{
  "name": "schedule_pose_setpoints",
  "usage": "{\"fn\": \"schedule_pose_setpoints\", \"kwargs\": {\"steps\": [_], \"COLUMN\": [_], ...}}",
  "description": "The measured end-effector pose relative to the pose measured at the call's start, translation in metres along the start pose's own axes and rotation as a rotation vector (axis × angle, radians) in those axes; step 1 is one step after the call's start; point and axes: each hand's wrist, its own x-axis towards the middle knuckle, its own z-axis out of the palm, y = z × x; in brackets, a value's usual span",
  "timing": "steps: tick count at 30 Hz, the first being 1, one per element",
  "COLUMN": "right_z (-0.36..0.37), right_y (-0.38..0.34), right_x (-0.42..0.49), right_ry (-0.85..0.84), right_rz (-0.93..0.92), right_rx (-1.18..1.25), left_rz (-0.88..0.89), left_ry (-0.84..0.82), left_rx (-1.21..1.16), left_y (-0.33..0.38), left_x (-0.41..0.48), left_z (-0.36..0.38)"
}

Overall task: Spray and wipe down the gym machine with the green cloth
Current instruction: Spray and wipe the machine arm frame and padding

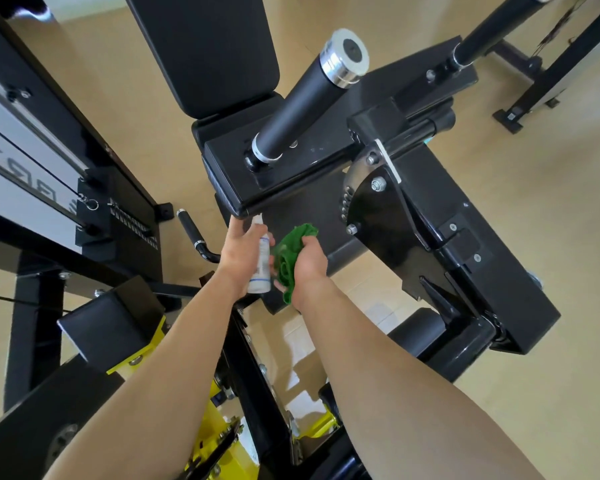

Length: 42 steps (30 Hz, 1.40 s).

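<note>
My left hand (239, 251) grips a white spray bottle (262, 268) upright, its nozzle close under the front edge of the black gym machine's arm (291, 174). My right hand (309, 259) holds a bunched green cloth (293, 244) right beside the bottle, the two almost touching. A black weight peg with a chrome end cap (309, 95) rises from the machine's arm just above both hands.
A black padded backrest (205, 46) stands behind the peg. A weight stack frame (66, 168) fills the left side. Yellow machine parts (215, 420) sit below my forearms. A small black handle (194, 233) pokes out left of my left hand. Beige floor lies to the right.
</note>
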Motion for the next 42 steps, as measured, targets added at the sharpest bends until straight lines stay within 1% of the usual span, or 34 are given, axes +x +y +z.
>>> {"fn": "schedule_pose_setpoints", "kwargs": {"steps": [2,3,6,7,12,14,15,18,20,22,24,26,28,31,33,36,38,40,42], "right_z": [0.005,0.008,0.021,0.025,0.042,0.048,0.052,0.066,0.068,0.06,0.053,0.054,0.062,0.08,0.079,0.065,0.054,0.051,0.062], "right_y": [-0.009,-0.017,-0.046,-0.055,-0.081,-0.08,-0.073,-0.028,-0.016,-0.035,-0.065,-0.075,-0.051,-0.003,-0.002,-0.045,-0.072,-0.076,-0.054], "right_x": [-0.004,-0.009,-0.019,-0.019,-0.005,-0.003,-0.003,-0.011,-0.02,-0.018,-0.008,0.0,-0.005,-0.022,-0.025,-0.01,0.006,0.014,0.006], "right_ry": [0.006,-0.042,-0.287,-0.319,-0.402,-0.421,-0.445,-0.494,-0.507,-0.476,-0.443,-0.405,-0.453,-0.581,-0.547,-0.436,-0.411,-0.409,-0.463], "right_rz": [-0.065,-0.086,-0.131,-0.139,-0.203,-0.18,-0.149,-0.036,0.009,-0.032,-0.136,-0.153,-0.087,0.038,0.075,-0.038,-0.116,-0.13,-0.078], "right_rx": [0.107,0.209,0.565,0.634,0.759,0.799,0.794,0.651,0.628,0.676,0.751,0.781,0.76,0.613,0.583,0.689,0.76,0.764,0.728], "left_rz": [0.018,0.027,0.045,0.043,0.069,0.08,0.084,0.083,0.09,0.106,0.125,0.147,0.138,0.145,0.152,0.144,0.17,0.209,0.214], "left_ry": [-0.013,-0.009,0.031,0.049,0.101,0.112,0.123,0.153,0.152,0.136,0.113,0.093,0.098,0.131,0.155,0.191,0.193,0.17,0.161], "left_rx": [0.135,0.173,0.196,0.196,0.235,0.233,0.226,0.217,0.237,0.287,0.317,0.292,0.242,0.23,0.268,0.275,0.216,0.17,0.126], "left_y": [0.002,0.003,0.006,0.006,0.011,0.016,0.018,0.021,0.023,0.025,0.027,0.026,0.024,0.017,0.015,0.014,0.014,0.013,0.012], "left_x": [-0.009,-0.013,-0.014,-0.013,-0.016,-0.023,-0.025,-0.027,-0.024,-0.022,-0.022,-0.021,-0.019,-0.016,-0.017,-0.019,-0.022,-0.026,-0.031], "left_z": [-0.013,-0.021,-0.05,-0.059,-0.09,-0.096,-0.097,-0.098,-0.099,-0.098,-0.098,-0.098,-0.097,-0.099,-0.103,-0.109,-0.11,-0.11,-0.107]}}
